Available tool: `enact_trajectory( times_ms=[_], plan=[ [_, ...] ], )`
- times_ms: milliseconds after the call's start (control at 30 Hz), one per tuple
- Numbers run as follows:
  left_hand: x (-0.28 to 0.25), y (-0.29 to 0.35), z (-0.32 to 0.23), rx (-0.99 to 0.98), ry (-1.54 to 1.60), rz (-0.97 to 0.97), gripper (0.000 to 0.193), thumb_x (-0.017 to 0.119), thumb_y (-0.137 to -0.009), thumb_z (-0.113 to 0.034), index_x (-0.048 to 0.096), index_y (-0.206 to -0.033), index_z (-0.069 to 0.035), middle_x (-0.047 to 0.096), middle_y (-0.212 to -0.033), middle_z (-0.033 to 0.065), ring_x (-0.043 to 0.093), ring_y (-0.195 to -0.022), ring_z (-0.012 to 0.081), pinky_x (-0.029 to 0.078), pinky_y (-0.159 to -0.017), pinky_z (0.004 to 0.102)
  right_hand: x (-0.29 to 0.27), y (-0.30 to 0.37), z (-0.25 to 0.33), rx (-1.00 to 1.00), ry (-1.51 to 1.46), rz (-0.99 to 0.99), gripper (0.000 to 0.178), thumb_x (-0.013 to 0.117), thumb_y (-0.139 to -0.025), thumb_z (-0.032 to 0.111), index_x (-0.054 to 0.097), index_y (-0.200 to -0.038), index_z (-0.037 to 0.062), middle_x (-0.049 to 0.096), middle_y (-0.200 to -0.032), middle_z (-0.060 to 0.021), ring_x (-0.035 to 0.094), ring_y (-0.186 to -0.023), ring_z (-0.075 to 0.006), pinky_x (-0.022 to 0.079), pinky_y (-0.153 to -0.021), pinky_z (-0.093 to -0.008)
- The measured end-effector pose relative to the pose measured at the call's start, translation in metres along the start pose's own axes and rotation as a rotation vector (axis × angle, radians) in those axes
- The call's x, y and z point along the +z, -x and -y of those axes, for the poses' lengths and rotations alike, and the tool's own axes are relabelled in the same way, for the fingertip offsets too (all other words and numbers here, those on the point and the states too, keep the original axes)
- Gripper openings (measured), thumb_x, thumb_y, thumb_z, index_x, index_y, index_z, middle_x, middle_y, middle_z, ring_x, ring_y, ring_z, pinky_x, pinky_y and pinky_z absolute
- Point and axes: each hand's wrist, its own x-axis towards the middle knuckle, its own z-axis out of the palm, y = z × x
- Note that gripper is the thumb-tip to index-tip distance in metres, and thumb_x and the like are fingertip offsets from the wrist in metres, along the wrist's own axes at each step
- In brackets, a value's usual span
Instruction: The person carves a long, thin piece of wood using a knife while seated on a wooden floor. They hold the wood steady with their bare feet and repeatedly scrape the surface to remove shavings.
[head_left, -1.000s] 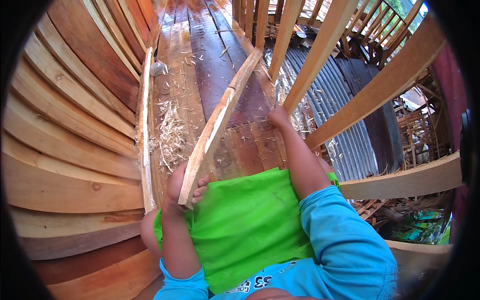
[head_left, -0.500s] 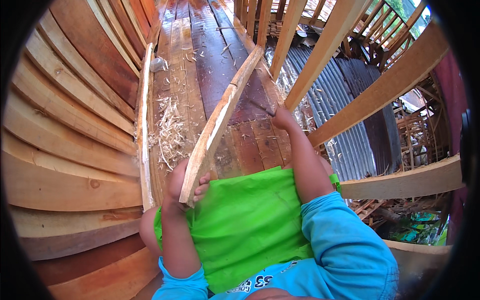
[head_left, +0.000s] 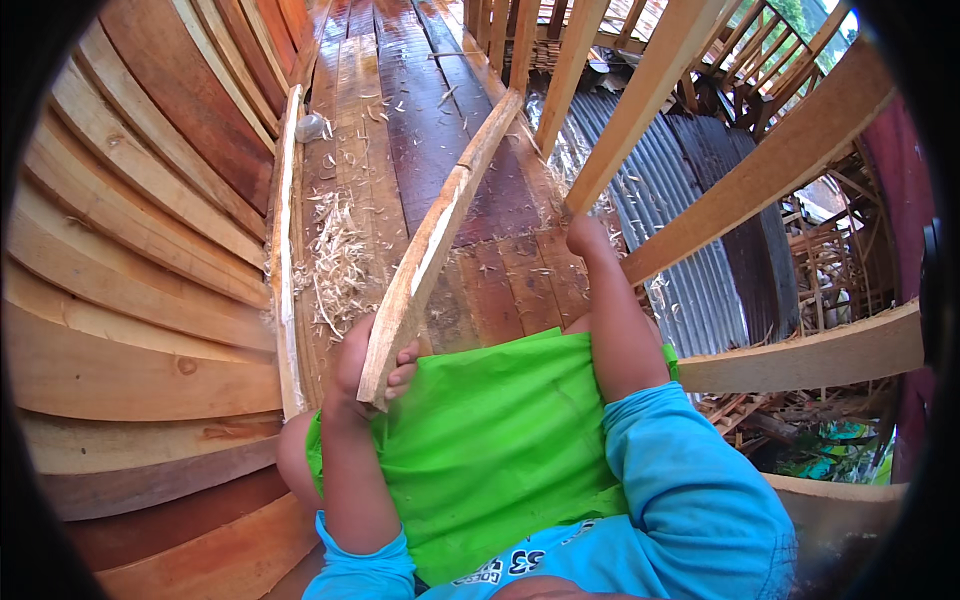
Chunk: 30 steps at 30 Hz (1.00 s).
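Observation:
My left hand (head_left: 353, 365) is wrapped round the near end of a long, rough-edged wooden piece (head_left: 428, 240), its fingertips curled around the side. The piece slants up and away to the right, its far end by the foot of the railing posts. A pale, freshly cut strip runs along its upper side. My right hand (head_left: 588, 237) is closed in a fist to the right of the wood, beside a railing post and apart from the piece. The dark, slender knife seen in it a moment ago is hidden or blurred now. Green cloth (head_left: 490, 430) covers my lap.
Curled wood shavings (head_left: 338, 250) lie on the plank floor (head_left: 480, 300). A long pale-edged board (head_left: 286, 250) runs beside the plank wall (head_left: 150, 300) at left. Slanting railing posts (head_left: 650, 110) stand close at right, with corrugated metal sheets (head_left: 660, 190) beyond them. A small clear container (head_left: 312, 127) sits farther off.
My right hand has shifted slightly right and its wrist has turned; the dark blade that pointed left from it no longer shows. My left hand and the wooden piece have hardly moved.

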Motion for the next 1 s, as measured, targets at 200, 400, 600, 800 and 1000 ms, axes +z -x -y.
enact_trajectory(
  times_ms=[200,400,600,800,1000],
  plan=[
    [0.004,-0.002,0.0,0.0,-0.003,-0.009,0.037,0.028,-0.1,-0.036,0.043,-0.122,-0.01,0.048,-0.07,0.0074,0.045,-0.043,0.013,0.037,-0.032,0.0248,0.016,0.012,0.031,-0.471,-0.027,0.335,0.02,0.064,-0.082,0.013,0.068,-0.1,0.0051,0.068,-0.099,-0.0188,0.066,-0.091,-0.0342,0.051,-0.077,-0.0438],
    [0.001,0.001,0.0,0.002,0.012,-0.02,0.037,0.027,-0.1,-0.036,0.044,-0.119,-0.009,0.047,-0.068,0.0068,0.044,-0.043,0.0135,0.036,-0.031,0.025,0.025,0.056,0.099,-0.438,-0.039,0.693,0.026,0.065,-0.081,0.013,0.068,-0.107,0.0102,0.069,-0.097,-0.0167,0.066,-0.092,-0.0331,0.051,-0.077,-0.0434],
    [0.014,-0.01,0.001,-0.014,-0.034,-0.005,0.037,0.027,-0.1,-0.036,0.046,-0.116,-0.008,0.045,-0.067,0.0068,0.042,-0.042,0.0137,0.035,-0.03,0.0248,0.045,0.014,0.03,-0.164,0.175,0.015,0.028,0.063,-0.081,0.011,0.066,-0.109,0.0049,0.068,-0.099,-0.0188,0.066,-0.097,-0.0325,0.053,-0.081,-0.0418],
    [-0.003,0.004,0.0,0.001,0.014,-0.025,0.036,0.028,-0.1,-0.036,0.044,-0.12,-0.01,0.049,-0.07,0.0073,0.045,-0.044,0.0137,0.036,-0.032,0.0251,0.012,0.055,0.084,-0.407,0.058,0.588,0.033,0.064,-0.08,0.01,0.062,-0.111,-0.0024,0.068,-0.101,-0.0206,0.068,-0.093,-0.0333,0.054,-0.078,-0.0436],
    [0.001,-0.002,0.0,-0.005,-0.033,-0.018,0.037,0.029,-0.1,-0.038,0.044,-0.12,-0.011,0.049,-0.069,0.0072,0.045,-0.044,0.0137,0.036,-0.032,0.0252,0.029,0.022,0.059,0.187,-0.257,-0.229,0.03,0.054,-0.089,0.016,0.052,-0.113,-0.0022,0.067,-0.103,-0.0231,0.067,-0.094,-0.0363,0.053,-0.078,-0.0477]
  ],
)
